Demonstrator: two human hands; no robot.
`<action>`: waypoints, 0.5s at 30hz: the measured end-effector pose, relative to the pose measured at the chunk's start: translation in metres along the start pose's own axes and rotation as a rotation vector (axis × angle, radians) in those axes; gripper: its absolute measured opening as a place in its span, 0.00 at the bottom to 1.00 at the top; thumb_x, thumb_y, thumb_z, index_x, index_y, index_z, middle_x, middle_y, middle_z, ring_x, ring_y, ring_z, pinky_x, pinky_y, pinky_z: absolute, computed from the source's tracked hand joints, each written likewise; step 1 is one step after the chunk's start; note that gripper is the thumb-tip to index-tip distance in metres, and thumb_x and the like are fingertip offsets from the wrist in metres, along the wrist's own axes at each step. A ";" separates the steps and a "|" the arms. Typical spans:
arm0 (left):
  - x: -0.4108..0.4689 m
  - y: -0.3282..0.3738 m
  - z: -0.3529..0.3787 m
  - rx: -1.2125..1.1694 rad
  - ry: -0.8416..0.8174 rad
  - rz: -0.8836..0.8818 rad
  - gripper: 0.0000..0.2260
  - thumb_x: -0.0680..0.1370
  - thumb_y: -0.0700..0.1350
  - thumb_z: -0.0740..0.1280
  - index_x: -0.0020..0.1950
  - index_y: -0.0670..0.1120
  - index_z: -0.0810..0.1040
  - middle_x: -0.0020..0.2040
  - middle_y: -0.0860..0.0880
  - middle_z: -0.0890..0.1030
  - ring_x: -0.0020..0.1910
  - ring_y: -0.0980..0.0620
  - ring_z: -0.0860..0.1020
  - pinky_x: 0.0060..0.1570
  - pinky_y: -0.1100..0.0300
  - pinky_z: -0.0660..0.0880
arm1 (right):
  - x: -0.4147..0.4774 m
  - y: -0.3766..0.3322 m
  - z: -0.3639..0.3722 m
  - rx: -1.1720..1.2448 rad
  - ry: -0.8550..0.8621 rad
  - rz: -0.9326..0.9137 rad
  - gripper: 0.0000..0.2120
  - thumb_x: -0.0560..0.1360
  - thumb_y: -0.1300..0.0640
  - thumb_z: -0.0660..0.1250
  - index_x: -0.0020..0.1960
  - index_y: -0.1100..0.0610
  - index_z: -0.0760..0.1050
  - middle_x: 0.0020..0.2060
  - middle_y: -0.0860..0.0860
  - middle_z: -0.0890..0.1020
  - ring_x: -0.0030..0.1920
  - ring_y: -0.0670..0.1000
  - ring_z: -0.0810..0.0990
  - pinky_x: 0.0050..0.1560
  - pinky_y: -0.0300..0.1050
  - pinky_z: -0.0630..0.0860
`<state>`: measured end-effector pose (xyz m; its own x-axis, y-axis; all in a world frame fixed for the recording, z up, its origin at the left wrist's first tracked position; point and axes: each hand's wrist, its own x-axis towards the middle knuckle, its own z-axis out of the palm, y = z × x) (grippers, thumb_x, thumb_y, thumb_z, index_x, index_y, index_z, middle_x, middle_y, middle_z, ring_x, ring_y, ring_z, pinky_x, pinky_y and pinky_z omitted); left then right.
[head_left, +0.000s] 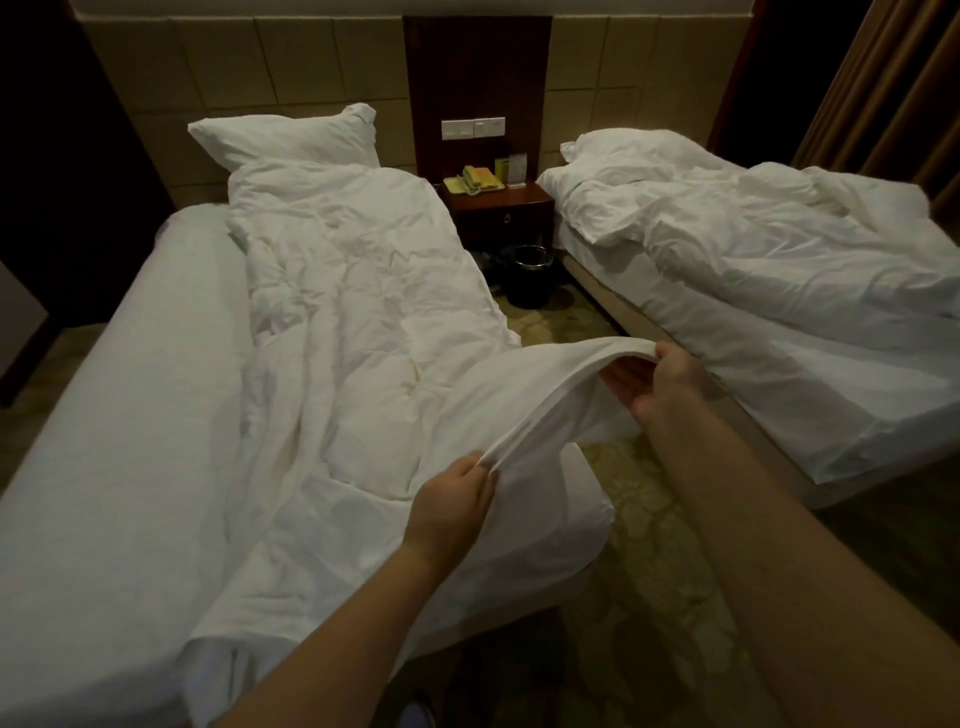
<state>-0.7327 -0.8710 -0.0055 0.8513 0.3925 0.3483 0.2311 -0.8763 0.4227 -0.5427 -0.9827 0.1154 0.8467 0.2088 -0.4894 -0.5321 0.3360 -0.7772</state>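
The near bed (119, 415) fills the left half of the view, its mattress bare under a white sheet along the left side. A second bed (810, 395) runs along the right, well apart from it across a strip of patterned carpet (649, 519). The white duvet (353, 322) lies crumpled down the right half of the near bed, from the pillow to the foot. Its near right edge is lifted off the mattress and stretched over the gap between the beds. A rumpled white cover (753, 223) lies across the second bed. Brown curtains (883, 88) hang in the top right corner. One pillow (291, 136) leans against the tiled wall at the head of the near bed, and another pillow (639, 145) lies at the head of the second bed. A dark wooden nightstand (498, 208) stands between the two bed heads, with a black waste bin (530, 275) on the floor just in front of it. The right hand (660, 384) grasps the raised duvet hem, fingers curled over the fabric with the palm turned up. The left hand (452, 499), lower and nearer, pinches the same hem between thumb and fingers. A telephone (475, 179) sits on the nightstand, below a pale switch plate (472, 128) on the wall panel.
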 end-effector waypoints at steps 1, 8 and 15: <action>-0.002 -0.008 -0.006 -0.010 0.021 0.065 0.18 0.80 0.50 0.56 0.48 0.42 0.82 0.49 0.46 0.83 0.42 0.47 0.82 0.42 0.61 0.75 | 0.005 0.002 -0.003 -0.051 0.036 -0.018 0.20 0.81 0.56 0.58 0.70 0.63 0.64 0.51 0.59 0.78 0.47 0.57 0.79 0.46 0.52 0.80; 0.034 -0.055 -0.077 0.293 -0.068 0.187 0.16 0.77 0.49 0.56 0.43 0.44 0.81 0.41 0.47 0.82 0.38 0.47 0.81 0.33 0.62 0.76 | 0.018 0.025 -0.014 -0.372 0.128 0.029 0.18 0.80 0.56 0.61 0.67 0.64 0.66 0.44 0.56 0.75 0.38 0.52 0.74 0.38 0.45 0.75; 0.117 -0.023 -0.158 0.116 0.140 -0.035 0.10 0.80 0.41 0.62 0.46 0.38 0.80 0.46 0.41 0.81 0.46 0.43 0.79 0.45 0.58 0.68 | 0.012 -0.002 0.056 -0.446 0.025 -0.292 0.18 0.79 0.57 0.57 0.64 0.68 0.70 0.57 0.60 0.76 0.59 0.62 0.76 0.61 0.58 0.74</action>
<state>-0.7130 -0.7607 0.1579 0.7698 0.4512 0.4515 0.3188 -0.8846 0.3404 -0.5315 -0.9300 0.1336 0.9623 0.1413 -0.2325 -0.2281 -0.0469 -0.9725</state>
